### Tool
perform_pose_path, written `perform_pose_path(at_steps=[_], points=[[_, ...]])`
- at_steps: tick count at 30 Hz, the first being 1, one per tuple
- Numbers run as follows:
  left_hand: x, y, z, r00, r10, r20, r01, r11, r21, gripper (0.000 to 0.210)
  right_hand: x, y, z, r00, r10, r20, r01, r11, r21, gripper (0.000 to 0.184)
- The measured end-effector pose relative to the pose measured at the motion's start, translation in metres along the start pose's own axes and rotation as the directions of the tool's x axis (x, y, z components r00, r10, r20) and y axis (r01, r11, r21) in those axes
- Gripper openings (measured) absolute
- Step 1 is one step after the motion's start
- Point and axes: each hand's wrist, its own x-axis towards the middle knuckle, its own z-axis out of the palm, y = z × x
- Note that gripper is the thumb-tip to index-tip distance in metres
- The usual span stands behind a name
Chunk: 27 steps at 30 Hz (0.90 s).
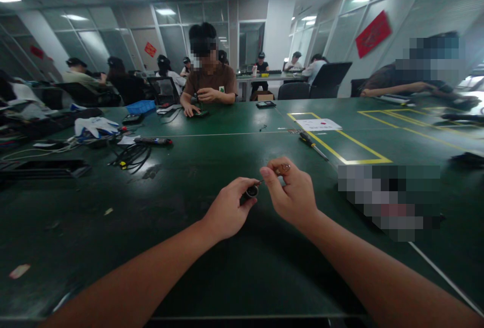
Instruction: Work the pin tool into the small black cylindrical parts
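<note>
The left hand (229, 209) and right hand (293, 197) are bare (forearms (172, 257) likewise).

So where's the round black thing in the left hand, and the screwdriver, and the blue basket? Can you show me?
Round black thing (252, 193): head view, on its round end.
Screwdriver (308, 140): head view, on its yellow and black handle.
Blue basket (142, 108): head view, on its wall.

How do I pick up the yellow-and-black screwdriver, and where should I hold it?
Probably by its fat handle, at the far-left end, coming down from above: the screwdriver lies on the table, and its metal shaft, pointing nearer and rightward, is much thinner.
</note>
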Motion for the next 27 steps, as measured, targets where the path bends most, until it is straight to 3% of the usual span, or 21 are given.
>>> perform_pose_path(at_steps=[4,20,27], points=[[0.0005,-0.0020,-0.0007,1.000,0.016,-0.024,-0.015,1.000,0.014,0.040,-0.0001,-0.0035,-0.0031,0.999,-0.001,-0.038,0.001,1.000,0.002,0.022],[-0.0002,-0.0014,-0.0005,0.999,0.033,-0.027,-0.033,0.999,0.037,0.040,0.0002,-0.0031,-0.0008,0.999,0.024,0.040,-0.024,0.999,0.020,0.024],[-0.0017,-0.0023,-0.0018,0.998,0.050,0.042,-0.054,0.993,0.101,0.036,0.0027,-0.0008,-0.0007,0.981,-0.067,0.184,0.060,0.997,0.043,0.019]])
